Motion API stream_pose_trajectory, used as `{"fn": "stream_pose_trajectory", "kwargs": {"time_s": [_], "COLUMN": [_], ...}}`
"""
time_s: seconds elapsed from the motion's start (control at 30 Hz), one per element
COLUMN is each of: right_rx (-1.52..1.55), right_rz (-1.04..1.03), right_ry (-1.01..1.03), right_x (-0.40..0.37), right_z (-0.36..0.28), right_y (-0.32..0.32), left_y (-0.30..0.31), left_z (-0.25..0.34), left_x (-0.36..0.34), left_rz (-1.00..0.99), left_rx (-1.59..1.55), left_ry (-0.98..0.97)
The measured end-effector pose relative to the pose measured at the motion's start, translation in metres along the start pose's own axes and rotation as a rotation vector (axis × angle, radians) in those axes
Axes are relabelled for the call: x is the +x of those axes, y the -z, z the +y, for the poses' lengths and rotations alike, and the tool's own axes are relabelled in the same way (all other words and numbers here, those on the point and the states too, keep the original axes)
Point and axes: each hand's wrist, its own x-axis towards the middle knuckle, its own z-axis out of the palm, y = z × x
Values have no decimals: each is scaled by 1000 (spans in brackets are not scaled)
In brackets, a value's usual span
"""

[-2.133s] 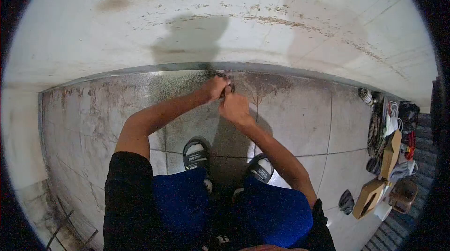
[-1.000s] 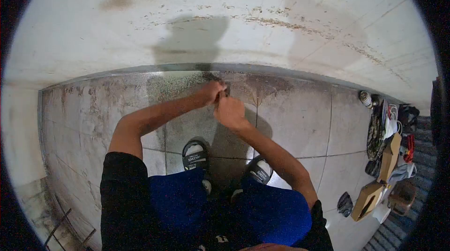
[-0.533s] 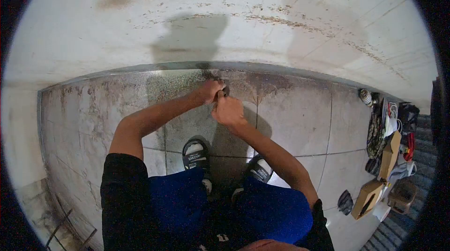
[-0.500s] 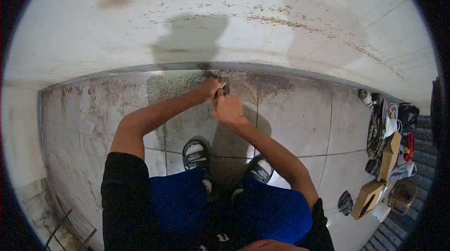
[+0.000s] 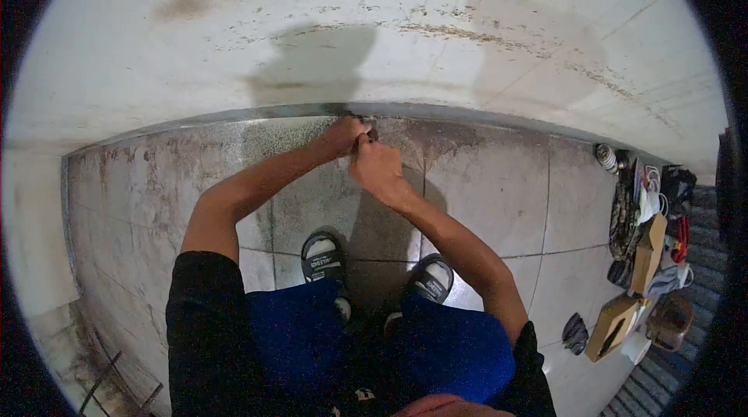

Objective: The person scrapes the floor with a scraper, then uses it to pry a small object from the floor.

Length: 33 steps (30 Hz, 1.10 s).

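Observation:
My left hand [image 5: 347, 135] is closed, fingers curled, low by the foot of the white wall [image 5: 436, 82]. Right beside it, my right hand [image 5: 377, 165] is also closed, its fingertips meeting the left hand's. Between the two shows a small dark object [image 5: 372, 136], mostly covered by the fingers; its kind cannot be made out. Both hands are over the stained grey floor tiles [image 5: 483, 191], close to the grey strip [image 5: 452, 116] where wall meets floor. A pale, speckled wet-looking patch [image 5: 276, 137] lies left of the hands.
My sandalled feet [image 5: 323, 261] stand on the tiles below my hands. At right lie an open cardboard box [image 5: 612, 329], a black crumpled bag [image 5: 575, 334], a brown plastic container [image 5: 670, 322] and cables. Dark metal bars [image 5: 101, 378] are at lower left.
Both hands have moved slightly forward, closer to the foot of the wall, still together. The view has shifted a little; the things at right lie as before.

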Motion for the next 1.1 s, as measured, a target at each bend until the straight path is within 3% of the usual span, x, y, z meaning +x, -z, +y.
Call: {"fn": "stream_pose_trajectory", "kwargs": {"time_s": [0.03,0.13,0.23,0.33,0.43,0.47,0.57,0.6,0.7,0.8,0.9,0.93,1.03,1.1], "right_rx": [9,-46,-13,-25,-22,-7,-9,-34,-46,-59,-67,-65,-29,-55], "right_rz": [36,-117,8,-21,-51,-32,4,13,20,-10,-29,-26,-29,-50], "right_ry": [23,-13,-40,-30,-23,-38,-57,-48,-42,-71,-95,-96,-74,-105], "right_x": [-2,-12,5,4,-22,-21,-8,0,-10,-19,-10,-5,-14,-24], "right_z": [-1,1,1,4,2,2,6,7,6,4,9,11,11,9], "right_y": [5,5,0,-2,6,3,1,4,7,11,5,2,6,6], "left_y": [4,-13,-10,-9,-23,-42,-17,-14,-11,-24,-18,-17,-12,-24], "left_z": [7,9,-12,-13,12,-6,-14,-13,-2,8,1,1,5,16], "left_x": [-1,-8,9,5,-7,-4,12,15,10,2,19,24,16,6], "left_rz": [-18,2,-30,-17,26,-34,-98,114,92,89,-23,-76,-142,-31], "left_rx": [-40,-178,-2,-12,-178,-52,61,28,68,-3,116,62,56,0], "left_ry": [40,122,11,-73,138,91,-46,-96,-131,-101,1,139,9,46]}}
